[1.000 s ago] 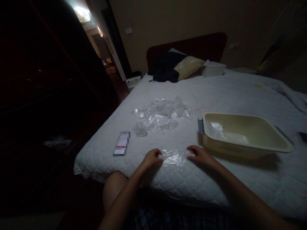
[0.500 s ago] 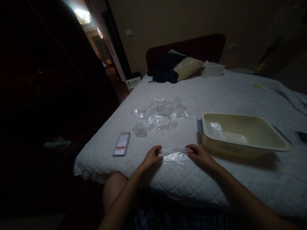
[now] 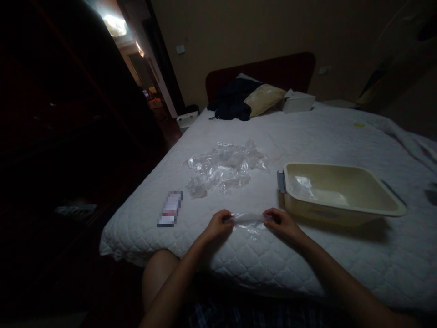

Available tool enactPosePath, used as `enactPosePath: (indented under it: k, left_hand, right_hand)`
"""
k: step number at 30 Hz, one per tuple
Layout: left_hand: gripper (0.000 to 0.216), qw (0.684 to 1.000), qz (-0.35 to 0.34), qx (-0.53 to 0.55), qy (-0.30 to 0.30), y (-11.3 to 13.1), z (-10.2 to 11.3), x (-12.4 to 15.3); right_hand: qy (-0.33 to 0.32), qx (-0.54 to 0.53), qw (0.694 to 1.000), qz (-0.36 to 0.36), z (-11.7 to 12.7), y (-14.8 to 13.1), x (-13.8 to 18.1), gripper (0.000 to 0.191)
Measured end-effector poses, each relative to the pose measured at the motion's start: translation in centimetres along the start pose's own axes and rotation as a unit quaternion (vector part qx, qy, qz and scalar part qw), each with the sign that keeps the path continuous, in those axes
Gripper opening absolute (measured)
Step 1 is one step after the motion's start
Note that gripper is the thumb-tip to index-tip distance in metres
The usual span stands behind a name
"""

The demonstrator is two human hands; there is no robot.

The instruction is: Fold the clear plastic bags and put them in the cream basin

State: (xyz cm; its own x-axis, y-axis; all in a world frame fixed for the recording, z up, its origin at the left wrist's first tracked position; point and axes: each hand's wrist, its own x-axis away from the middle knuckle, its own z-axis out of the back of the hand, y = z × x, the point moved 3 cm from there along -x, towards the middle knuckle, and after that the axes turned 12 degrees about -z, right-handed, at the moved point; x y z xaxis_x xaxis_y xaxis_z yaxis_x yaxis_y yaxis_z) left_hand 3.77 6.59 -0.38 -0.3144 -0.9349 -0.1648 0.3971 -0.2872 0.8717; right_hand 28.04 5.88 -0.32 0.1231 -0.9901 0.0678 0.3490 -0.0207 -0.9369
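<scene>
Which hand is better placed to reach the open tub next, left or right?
Probably the right hand: it is closer to the tub, while the left hand is across the clear plastic. Both pinch that plastic, so the right would first have to let go.

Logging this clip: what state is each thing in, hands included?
Left hand: closed on one end of the plastic
Right hand: closed on the other end
Held plastic: creased, spanning both hands
Loose plastic: crumpled, spread out
Tub: upright, no lid on
Phone: lying flat, screen pixelated
Light: on
White box: open or shut, unclear
</scene>
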Motion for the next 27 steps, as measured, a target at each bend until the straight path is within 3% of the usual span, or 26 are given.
enactPosePath:
  k: [5, 9, 14, 17, 20, 23, 25, 27]
  left_hand:
    - [0.017, 0.996, -0.063, -0.059, -0.013, 0.2, 0.2, 0.6]
    - [0.022, 0.975, -0.157, -0.156, -0.024, 0.8, 0.8, 1.1]
    - [0.025, 0.93, -0.251, -0.269, -0.014, 0.7, 1.0, 2.1]
    - [0.03, 0.912, -0.283, -0.294, -0.031, 0.5, 0.9, 2.6]
    - [0.043, 0.915, -0.292, -0.276, -0.047, 0.9, 0.9, 3.0]
    - [0.057, 0.92, -0.295, -0.258, -0.03, 1.8, 1.0, 3.6]
    - [0.06, 0.907, -0.316, -0.276, -0.037, 2.8, 0.7, 4.0]
    - [0.059, 0.883, -0.342, -0.309, -0.083, 3.7, 0.0, 4.5]
  right_hand:
    - [0.01, 0.053, 0.996, 0.064, -0.2, -0.3, 0.7, 0.012]
    - [0.013, 0.109, 0.98, 0.164, -0.2, -0.5, 1.6, 0.013]
    - [0.03, 0.306, 0.898, 0.315, -0.1, -0.9, 3.5, 0.019]
    - [0.02, 0.366, 0.851, 0.375, -0.2, -1.3, 4.4, 0.022]
    - [0.016, 0.385, 0.834, 0.395, -0.3, -1.6, 4.5, 0.022]
    - [0.025, 0.384, 0.836, 0.391, -0.2, -1.7, 4.2, 0.022]
    - [0.024, 0.378, 0.841, 0.385, -0.3, -1.7, 4.0, 0.022]
    - [0.017, 0.371, 0.847, 0.38, -0.3, -1.6, 3.9, 0.023]
